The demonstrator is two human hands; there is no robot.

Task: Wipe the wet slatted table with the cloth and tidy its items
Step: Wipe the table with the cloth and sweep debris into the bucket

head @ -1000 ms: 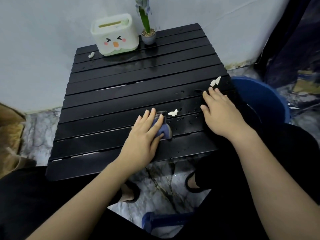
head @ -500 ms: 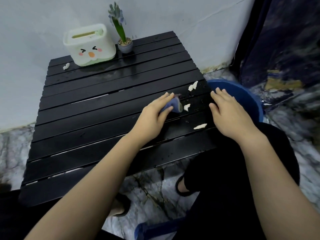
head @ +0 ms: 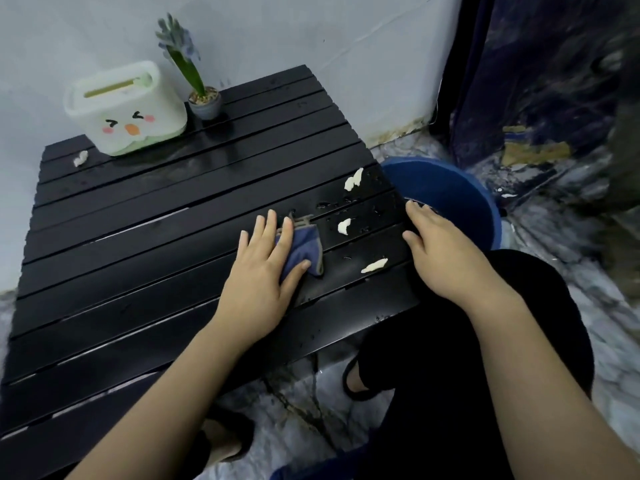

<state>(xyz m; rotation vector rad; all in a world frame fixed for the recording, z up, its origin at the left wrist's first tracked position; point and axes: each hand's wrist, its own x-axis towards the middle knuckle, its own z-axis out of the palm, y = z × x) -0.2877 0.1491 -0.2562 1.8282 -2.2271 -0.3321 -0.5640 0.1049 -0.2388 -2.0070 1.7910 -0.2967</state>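
Wiping was in hand: the left hand (head: 266, 271), fingers flat, pressed the cloth (head: 306, 245) on the worktop (head: 138, 237) near the bucket (head: 450, 195). The right hand (head: 440, 251) lay flat, empty, at the edge beside the bucket. Next, probably, sweeping the white scraps (head: 344, 226) bucketward.

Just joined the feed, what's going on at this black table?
A person is wiping the wet slatted table. The left hand presses a blue cloth flat on it, fingers straight. The right hand rests on the table's right edge, beside a blue bucket. White scraps and water drops lie just right of the cloth.
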